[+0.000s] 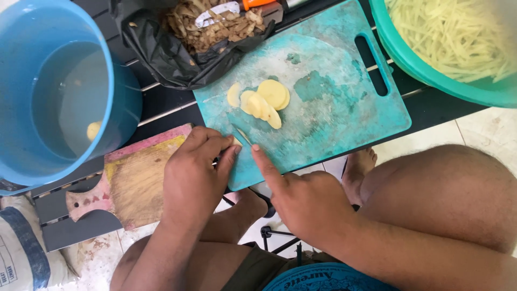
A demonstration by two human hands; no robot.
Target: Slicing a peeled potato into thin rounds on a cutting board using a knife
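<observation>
Left hand [194,175] curled over something at the teal board [328,102] edge, what it grips is hidden; only a thin knife tip [241,133] pokes out at its 1 o'clock. Right hand [309,202] mostly folded, index finger out, tip on the board beside the blade. Approx 5 potato slices [264,99] overlapping at 12 o'clock of the hands, exact count unclear. 1 blue bucket [116,81] w/ water, cut off at left. 1 green bowl [425,67] of potato strips, cropped at top right. 1 wood board [134,183], partly covered.

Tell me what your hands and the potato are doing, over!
Left hand grip on knife. Right hand fingertip at blade. Potato slices piled on teal cutting board. Nothing in the way.
</observation>
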